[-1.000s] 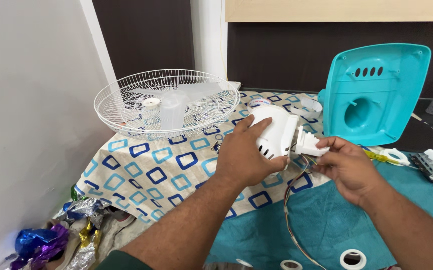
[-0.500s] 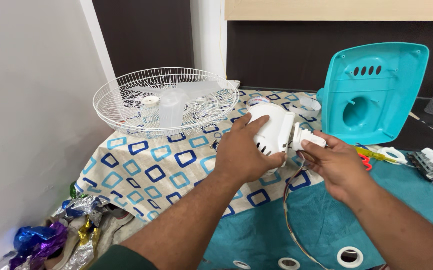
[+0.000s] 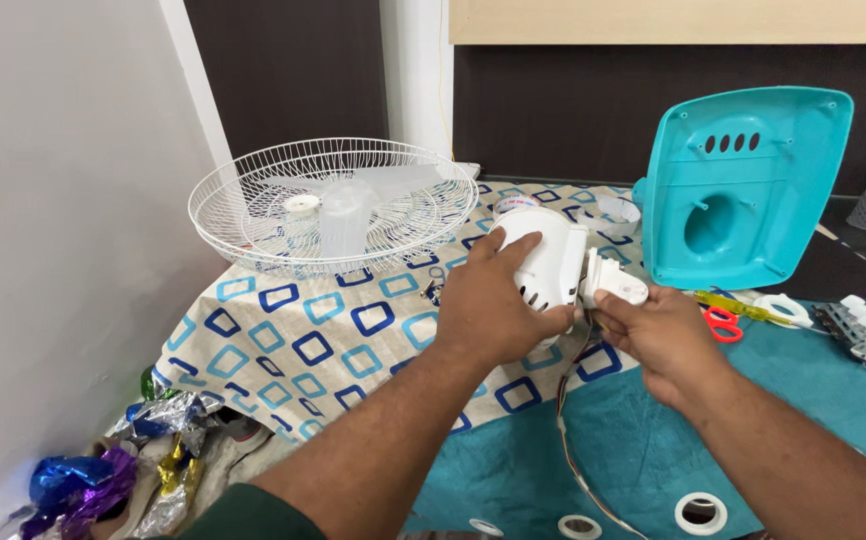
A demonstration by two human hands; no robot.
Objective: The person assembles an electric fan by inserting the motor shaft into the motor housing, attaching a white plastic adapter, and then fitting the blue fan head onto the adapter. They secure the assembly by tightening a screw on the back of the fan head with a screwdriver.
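Note:
My left hand (image 3: 488, 305) grips a white rounded fan motor housing (image 3: 548, 258) above the patterned cloth. My right hand (image 3: 658, 340) holds a small white plastic part (image 3: 613, 285) at the housing's right end, pressed against it. A bundle of coloured wires (image 3: 568, 430) hangs from between the two and curves down over the teal cloth.
A white wire fan guard (image 3: 253, 205) with a clear blade (image 3: 348, 215) lies at the back left. A turquoise plastic cover (image 3: 793, 180) stands at the right. Scissors (image 3: 721, 322), a yellow screwdriver (image 3: 743, 306), white parts, tape rolls (image 3: 701, 512) and foil scraps (image 3: 103, 470) lie around.
My right hand has brought the small white part leftward, from slightly apart to against the housing. The wire loop has shifted left with it.

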